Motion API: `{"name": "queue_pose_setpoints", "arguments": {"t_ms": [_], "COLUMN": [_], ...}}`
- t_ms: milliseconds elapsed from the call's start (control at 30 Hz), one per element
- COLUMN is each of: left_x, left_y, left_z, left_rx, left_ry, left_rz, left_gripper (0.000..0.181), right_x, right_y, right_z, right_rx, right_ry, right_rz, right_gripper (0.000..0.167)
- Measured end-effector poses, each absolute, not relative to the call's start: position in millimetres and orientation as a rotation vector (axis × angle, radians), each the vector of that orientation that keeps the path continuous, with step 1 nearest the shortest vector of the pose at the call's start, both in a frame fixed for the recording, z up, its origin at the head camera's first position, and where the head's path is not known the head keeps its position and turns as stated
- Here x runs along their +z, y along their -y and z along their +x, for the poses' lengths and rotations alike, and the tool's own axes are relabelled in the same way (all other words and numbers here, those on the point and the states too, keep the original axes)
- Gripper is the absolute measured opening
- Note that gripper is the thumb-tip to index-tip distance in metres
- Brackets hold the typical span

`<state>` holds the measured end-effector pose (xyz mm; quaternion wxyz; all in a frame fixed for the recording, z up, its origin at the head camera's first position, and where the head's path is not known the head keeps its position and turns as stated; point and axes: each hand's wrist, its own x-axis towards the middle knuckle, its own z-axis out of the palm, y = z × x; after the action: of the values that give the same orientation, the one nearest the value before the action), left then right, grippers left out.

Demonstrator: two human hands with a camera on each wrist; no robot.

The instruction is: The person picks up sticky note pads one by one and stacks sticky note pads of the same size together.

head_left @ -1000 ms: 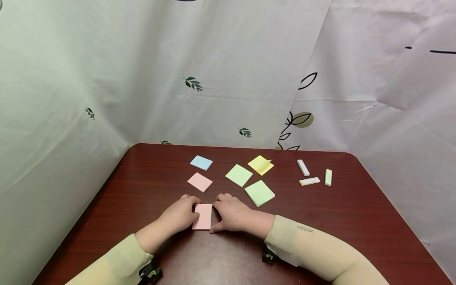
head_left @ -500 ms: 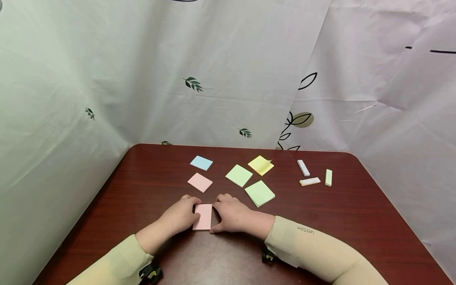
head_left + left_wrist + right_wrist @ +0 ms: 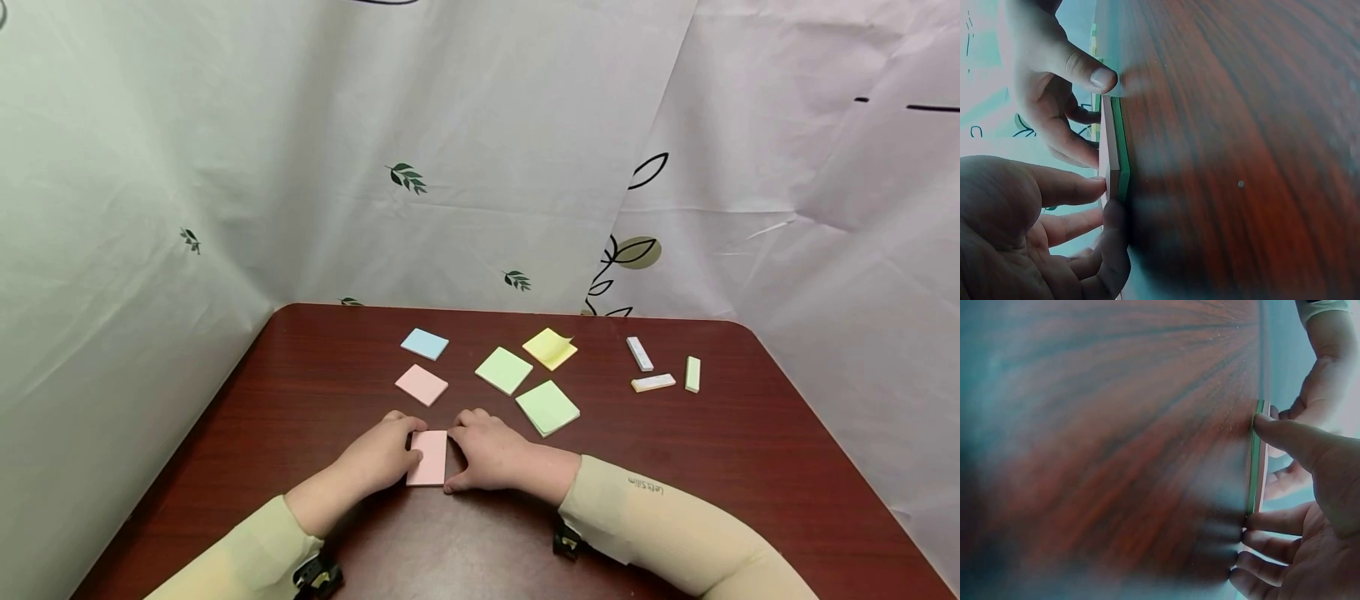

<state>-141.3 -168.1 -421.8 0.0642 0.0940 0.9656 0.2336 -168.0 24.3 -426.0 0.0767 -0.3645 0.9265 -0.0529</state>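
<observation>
A pink sticky note pad (image 3: 431, 458) lies on top of a green pad (image 3: 1122, 140) near the front middle of the table; the green shows along the edge in both wrist views. My left hand (image 3: 381, 448) pinches the stack's left side, its thumb reaching onto the pink top. At the right edge rests my right hand (image 3: 491, 454), thumb by the near corner and forefinger by the far one. Its fingers (image 3: 1279, 522) look fairly straight, and a gap stays between palm and stack.
Beyond the hands lie another pink pad (image 3: 422, 385), a blue pad (image 3: 424, 343), two green pads, one of them a light green pad (image 3: 547, 408), and a yellow pad (image 3: 550, 348) with a lifted sheet. Three narrow strips, including a pale green strip (image 3: 692, 374), lie farther right.
Hands and stack stay nearly still; only a very slight shift to the right shows. The other pads have not moved.
</observation>
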Motion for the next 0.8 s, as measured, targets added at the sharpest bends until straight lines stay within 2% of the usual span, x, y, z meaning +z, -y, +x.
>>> {"name": "queue_pose_setpoints", "arguments": {"t_ms": [800], "left_x": [-421.1], "left_y": [167.6], "left_z": [-148.3], "left_rx": [0.757], "left_ry": [-2.842], "left_rz": [0.473], "left_gripper": [0.036], "right_x": [-428.0], "right_y": [-24.6], "right_z": [-168.8], "right_rx": [-0.190], "right_ry": [-2.789], "right_rz": [-1.076], "right_gripper": [0.066]}}
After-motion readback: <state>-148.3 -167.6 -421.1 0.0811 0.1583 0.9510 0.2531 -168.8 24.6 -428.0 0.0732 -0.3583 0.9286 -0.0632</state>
